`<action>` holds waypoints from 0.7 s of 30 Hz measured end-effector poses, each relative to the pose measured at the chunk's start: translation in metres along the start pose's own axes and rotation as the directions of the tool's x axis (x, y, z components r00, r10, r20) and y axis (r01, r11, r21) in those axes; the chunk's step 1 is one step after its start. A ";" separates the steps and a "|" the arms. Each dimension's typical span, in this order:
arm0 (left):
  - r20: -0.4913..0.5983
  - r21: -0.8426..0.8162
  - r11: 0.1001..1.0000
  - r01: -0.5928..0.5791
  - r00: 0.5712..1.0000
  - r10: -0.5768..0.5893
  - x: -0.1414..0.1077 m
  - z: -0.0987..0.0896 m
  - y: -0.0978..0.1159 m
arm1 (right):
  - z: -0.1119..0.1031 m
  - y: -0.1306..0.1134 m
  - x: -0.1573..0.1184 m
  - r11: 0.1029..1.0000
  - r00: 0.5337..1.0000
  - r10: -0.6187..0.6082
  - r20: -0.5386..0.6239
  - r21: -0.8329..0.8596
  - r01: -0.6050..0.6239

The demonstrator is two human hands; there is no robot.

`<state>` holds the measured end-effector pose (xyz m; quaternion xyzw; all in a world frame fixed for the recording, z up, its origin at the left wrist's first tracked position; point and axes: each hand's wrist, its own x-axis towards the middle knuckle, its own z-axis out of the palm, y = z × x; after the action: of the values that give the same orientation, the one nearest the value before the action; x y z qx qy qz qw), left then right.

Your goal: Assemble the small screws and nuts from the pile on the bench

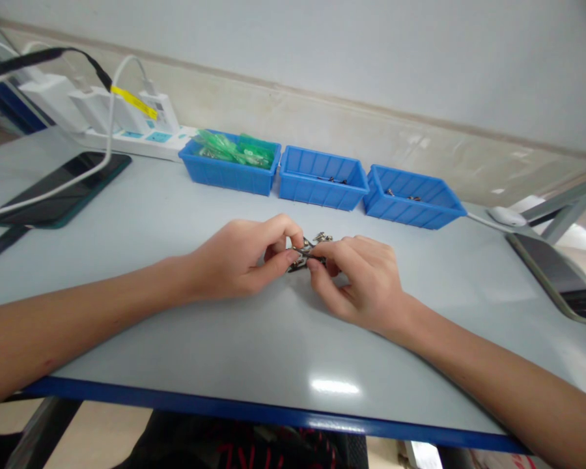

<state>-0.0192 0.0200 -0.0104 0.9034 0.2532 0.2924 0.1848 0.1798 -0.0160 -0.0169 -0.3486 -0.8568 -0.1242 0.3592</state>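
Observation:
My left hand [251, 257] and my right hand [364, 277] meet over the middle of the table. Thumb and forefinger of each are pinched on a small, thin dark metal piece [303, 253] that spans the gap between them. Its exact kind is too small to make out, and the fingertips cover its ends. Just behind and beneath the fingers lies a little pile of shiny small metal parts [323, 237], partly hidden by both hands.
Behind my hands stand three blue bins: one [229, 177] with green plastic bags, the middle bin [322, 193] and the right bin [410, 212] with a few small metal parts. Phones [61, 189] [561, 277] lie at both sides. A power strip [141, 144] with chargers and cables sits back left.

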 end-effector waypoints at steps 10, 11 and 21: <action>-0.013 0.088 0.995 -0.036 0.999 0.037 0.001 0.003 -0.005 | 0.001 0.000 0.000 1.000 0.998 0.005 0.058 -0.010 -0.005; -0.012 0.088 0.996 -0.029 0.999 0.030 0.001 0.003 -0.005 | 0.001 0.000 0.000 1.000 0.998 0.012 0.063 -0.013 -0.012; -0.009 0.077 0.997 -0.002 1.000 0.002 0.001 0.002 -0.003 | 0.002 0.002 0.000 0.998 0.999 -0.041 0.006 -0.045 0.042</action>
<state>-0.0180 0.0222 -0.0133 0.9088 0.2642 0.2866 0.1485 0.1800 -0.0140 -0.0183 -0.3391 -0.8616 -0.1500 0.3466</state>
